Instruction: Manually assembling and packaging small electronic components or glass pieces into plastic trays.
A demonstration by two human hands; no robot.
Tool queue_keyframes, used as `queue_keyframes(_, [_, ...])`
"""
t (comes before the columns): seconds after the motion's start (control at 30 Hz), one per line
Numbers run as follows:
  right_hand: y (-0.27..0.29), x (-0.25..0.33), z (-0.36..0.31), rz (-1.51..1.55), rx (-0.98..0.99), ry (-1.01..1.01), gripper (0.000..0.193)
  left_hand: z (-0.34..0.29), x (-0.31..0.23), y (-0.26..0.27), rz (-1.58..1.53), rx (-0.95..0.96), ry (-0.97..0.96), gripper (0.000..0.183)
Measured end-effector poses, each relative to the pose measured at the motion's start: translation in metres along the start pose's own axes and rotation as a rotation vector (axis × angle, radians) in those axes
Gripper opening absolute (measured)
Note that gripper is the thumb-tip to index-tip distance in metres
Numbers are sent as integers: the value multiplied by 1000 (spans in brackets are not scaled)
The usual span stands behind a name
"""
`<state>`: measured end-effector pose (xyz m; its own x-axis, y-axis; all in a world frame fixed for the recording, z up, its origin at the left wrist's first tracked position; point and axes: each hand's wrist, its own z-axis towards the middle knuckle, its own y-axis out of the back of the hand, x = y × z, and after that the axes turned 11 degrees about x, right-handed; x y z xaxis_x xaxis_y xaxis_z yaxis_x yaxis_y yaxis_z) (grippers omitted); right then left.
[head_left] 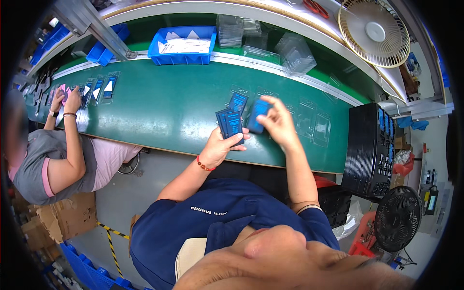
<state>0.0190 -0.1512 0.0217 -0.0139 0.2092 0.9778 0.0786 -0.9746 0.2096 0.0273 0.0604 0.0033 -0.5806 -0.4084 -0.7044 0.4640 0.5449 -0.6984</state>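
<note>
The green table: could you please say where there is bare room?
The green table is barest between the far-left packs and the left hand, in front of the blue bin; a narrow strip flanks the black stack. Crowded: around the right hand and clear trays.

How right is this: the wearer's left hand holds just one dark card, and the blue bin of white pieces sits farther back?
Not just one: the head view shows the wearer's left hand holding several fanned dark cards. The blue bin of white pieces does sit farther back.
</note>
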Motion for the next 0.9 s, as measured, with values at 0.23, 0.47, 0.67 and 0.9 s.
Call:
queue_keyframes(0.23, [33,-2,15,-725,-73,-30,51,20,24,-9,-197,143,7,45])
queue_keyframes(0.47, [15,7,7,-1145,-96,-17,53,22,22,-13,-150,134,-20,44])
queue_keyframes(0.67, [13,10,3,-1257,-94,-4,47,23,23,-15,-118,101,-11,41])
queue_keyframes(0.9, [5,23,-34,-268,12,-48,60,24,31,-22,85,-29,-30,38])
